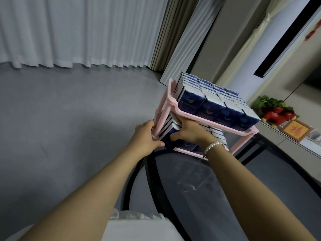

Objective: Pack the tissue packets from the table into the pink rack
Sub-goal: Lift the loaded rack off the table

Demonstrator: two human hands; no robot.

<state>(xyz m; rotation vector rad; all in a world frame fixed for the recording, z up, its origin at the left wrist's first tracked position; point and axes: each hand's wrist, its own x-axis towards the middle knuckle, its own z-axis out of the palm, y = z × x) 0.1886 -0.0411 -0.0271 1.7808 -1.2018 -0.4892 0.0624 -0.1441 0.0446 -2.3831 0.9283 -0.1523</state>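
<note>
White cloth at the person's lap [139,228] fills the bottom of the view, and both forearms reach forward over the dark glass surface [191,185] to the pink rack [184,112], which stands at the far edge of that surface. Its upper tier is packed tight with upright blue tissue packets [208,106]; the lower tier looks nearly full too.

At the lower tier's left corner, the left hand [145,136] curls round the rack's corner post, thumb lying along the bottom. Beside it, the right hand [187,131] presses fingers and thumb onto the corner packet [171,131], pushing it in between its neighbours.

Likely trouble: the row appears tight, so a hard shove could slide the light rack toward the surface's edge, or squeeze neighbouring packets out. If the bracing grip slips, the loaded top tier may rock.
</note>
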